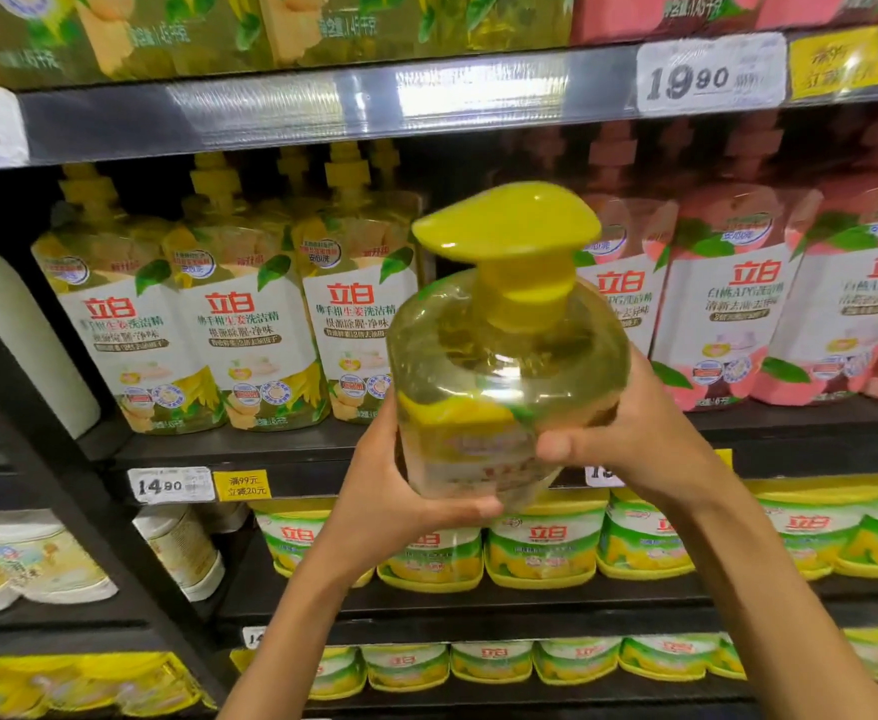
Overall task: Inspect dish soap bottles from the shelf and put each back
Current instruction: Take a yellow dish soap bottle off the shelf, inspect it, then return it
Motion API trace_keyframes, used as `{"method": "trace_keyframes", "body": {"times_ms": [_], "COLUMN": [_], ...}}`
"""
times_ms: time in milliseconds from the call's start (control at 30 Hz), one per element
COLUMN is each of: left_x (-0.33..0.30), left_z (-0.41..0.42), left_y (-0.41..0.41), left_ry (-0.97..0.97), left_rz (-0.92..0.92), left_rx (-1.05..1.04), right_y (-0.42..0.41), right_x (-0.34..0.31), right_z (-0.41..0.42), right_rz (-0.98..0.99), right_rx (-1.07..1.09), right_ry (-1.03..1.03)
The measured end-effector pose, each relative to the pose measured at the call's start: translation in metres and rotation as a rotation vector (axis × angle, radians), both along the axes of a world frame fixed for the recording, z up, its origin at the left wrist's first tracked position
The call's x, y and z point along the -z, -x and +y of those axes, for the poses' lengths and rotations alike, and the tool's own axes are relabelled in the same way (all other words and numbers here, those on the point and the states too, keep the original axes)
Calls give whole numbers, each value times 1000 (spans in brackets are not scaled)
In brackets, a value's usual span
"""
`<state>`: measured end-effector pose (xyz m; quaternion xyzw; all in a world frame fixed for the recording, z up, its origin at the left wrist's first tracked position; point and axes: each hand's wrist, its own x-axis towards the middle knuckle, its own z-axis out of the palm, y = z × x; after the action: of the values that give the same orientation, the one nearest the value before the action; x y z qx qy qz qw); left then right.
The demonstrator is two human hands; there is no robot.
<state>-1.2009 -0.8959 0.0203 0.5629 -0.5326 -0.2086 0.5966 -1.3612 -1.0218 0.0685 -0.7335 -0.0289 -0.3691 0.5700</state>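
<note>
Clear yellow-tinted plastic dish soap bottle (pixel 504 376): glossy, smooth, with glare spots above the fingers (pixel 457 509). Broad yellow plastic pump cap (pixel 507 223): smooth, semi-gloss. Yellow and pink printed plastic refill pouches (pixel 249 324) behind the fingers: shiny film. Dark shelf edge strip (pixel 322 111): clear glossy plastic over it. White price tags (pixel 171 485): matt paper.

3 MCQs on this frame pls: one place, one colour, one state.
1. Where is the bottle?
A. Standing on the shelf
B. Held off the shelf, in front of it
C. On the floor

2. What colour is its pump head?
A. Pink
B. White
C. Yellow

3. How is it held?
A. By both hands
B. By one hand
C. By neither hand

Answers:
1 B, it hangs before the shelved pouches.
2 C, the pump top shows yellow.
3 A, the left hand and right hand grip its sides.
</note>
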Motion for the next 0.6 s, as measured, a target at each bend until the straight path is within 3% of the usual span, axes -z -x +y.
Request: {"method": "trace_keyframes", "body": {"times_ms": [167, 300, 600], "left_x": [1, 4, 0], "left_z": [7, 9, 9], "left_y": [8, 15, 23], "left_ry": [14, -3, -75], "left_rz": [147, 231, 289], "left_rx": [62, 108, 125], "right_y": [-11, -19, -31], "right_x": [-46, -83, -95], "right_z": [-12, -7, -9], "right_rz": [-67, 3, -4], "right_rx": [14, -103, 120], "right_ry": [-45, -18, -91]}}
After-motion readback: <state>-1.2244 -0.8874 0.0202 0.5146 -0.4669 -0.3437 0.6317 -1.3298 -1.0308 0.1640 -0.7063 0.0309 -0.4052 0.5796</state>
